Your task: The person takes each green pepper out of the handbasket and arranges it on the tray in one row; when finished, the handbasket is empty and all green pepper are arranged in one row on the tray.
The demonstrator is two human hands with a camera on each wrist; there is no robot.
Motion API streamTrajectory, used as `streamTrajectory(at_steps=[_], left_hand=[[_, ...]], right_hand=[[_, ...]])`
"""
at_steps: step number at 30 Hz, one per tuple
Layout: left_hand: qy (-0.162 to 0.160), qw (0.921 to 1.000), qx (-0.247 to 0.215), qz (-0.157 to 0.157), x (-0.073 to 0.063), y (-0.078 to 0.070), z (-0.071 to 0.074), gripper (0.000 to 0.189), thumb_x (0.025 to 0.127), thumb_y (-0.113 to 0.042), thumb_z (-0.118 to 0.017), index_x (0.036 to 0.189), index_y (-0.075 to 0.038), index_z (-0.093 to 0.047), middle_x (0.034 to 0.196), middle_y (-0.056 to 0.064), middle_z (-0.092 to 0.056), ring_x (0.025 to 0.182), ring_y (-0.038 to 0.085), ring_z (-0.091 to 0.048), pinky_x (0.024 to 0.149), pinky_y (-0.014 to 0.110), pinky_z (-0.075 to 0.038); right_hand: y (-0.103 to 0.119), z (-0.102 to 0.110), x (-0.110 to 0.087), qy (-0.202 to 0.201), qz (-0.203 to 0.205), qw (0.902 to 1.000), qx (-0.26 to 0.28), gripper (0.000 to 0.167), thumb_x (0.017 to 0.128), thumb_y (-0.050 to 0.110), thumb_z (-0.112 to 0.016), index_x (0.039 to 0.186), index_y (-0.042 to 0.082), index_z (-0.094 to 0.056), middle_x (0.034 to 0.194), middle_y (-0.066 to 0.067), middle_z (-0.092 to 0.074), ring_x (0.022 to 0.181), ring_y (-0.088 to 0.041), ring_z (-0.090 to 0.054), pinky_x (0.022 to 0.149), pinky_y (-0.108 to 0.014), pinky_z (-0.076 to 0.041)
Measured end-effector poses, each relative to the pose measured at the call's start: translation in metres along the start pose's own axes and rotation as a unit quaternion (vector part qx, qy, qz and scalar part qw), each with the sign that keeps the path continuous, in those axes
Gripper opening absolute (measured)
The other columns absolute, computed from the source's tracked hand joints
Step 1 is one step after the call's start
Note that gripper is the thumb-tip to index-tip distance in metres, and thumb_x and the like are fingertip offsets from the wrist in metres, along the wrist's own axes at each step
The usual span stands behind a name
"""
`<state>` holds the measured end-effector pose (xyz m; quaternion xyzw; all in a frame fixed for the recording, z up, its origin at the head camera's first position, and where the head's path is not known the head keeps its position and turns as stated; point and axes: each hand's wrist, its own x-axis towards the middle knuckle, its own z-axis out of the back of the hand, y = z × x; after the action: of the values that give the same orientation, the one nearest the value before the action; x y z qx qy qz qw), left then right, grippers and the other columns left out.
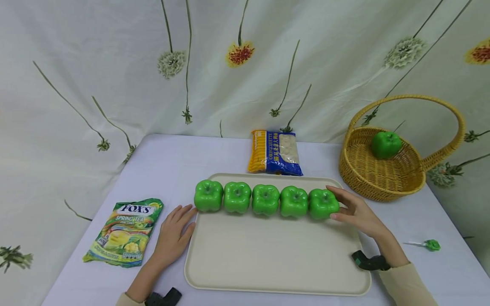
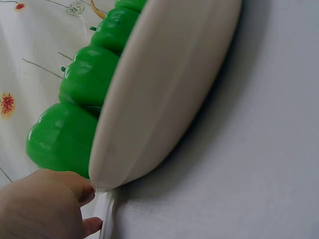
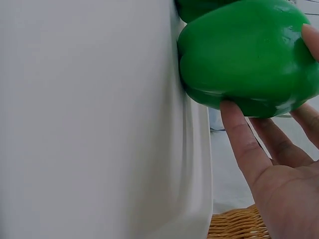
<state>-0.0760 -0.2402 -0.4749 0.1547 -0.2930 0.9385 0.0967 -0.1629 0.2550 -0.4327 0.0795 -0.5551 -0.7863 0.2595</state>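
Several green bell peppers (image 1: 266, 199) stand in a row along the far side of a beige tray (image 1: 275, 255). At the row's right end, my right hand (image 1: 357, 212) holds the last bell pepper (image 1: 323, 204), thumb on the near side and fingers round the far side; the right wrist view shows the thumb and fingers against this bell pepper (image 3: 244, 59). My left hand (image 1: 174, 233) rests at the tray's left edge, fingers extended, fingertips beside the leftmost bell pepper (image 1: 208, 195). In the left wrist view, that bell pepper (image 2: 62, 142) sits just beyond the hand (image 2: 45, 204).
A wicker basket (image 1: 354, 178) with one green bell pepper (image 1: 386, 145) inside stands at the back right. Behind the tray lies an orecchiette pasta bag (image 1: 275, 153). A Fox's candy bag (image 1: 126, 233) is at left, a green lollipop (image 1: 432, 245) at right.
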Motion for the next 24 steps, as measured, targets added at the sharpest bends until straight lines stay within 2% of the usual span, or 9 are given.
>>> streamTrajectory(at_steps=[8,24], left_hand=[[-0.004,1.0,-0.004,-0.003,-0.0002,0.0003,-0.0003,0.04,0.094,-0.007,-0.057,0.133,0.0,-0.057,0.138,0.025,-0.053,0.134,0.049,-0.036,0.104,0.072,-0.024],[-0.006,1.0,-0.003,-0.004,-0.0004,0.0022,-0.0015,0.039,0.094,-0.008,-0.057,0.133,-0.001,-0.058,0.138,0.025,-0.053,0.134,0.049,-0.036,0.104,0.072,-0.023]], right_hand=[[0.0012,-0.002,0.0006,-0.002,-0.006,1.0,-0.005,0.07,0.087,-0.003,-0.068,0.148,-0.005,-0.033,0.15,-0.025,-0.036,0.125,0.012,-0.043,0.094,-0.013,-0.048],[0.0002,-0.0046,0.0014,-0.007,-0.008,0.9999,-0.001,0.072,0.086,-0.003,-0.069,0.148,-0.003,-0.033,0.15,-0.025,-0.035,0.126,0.012,-0.041,0.096,-0.011,-0.045]])
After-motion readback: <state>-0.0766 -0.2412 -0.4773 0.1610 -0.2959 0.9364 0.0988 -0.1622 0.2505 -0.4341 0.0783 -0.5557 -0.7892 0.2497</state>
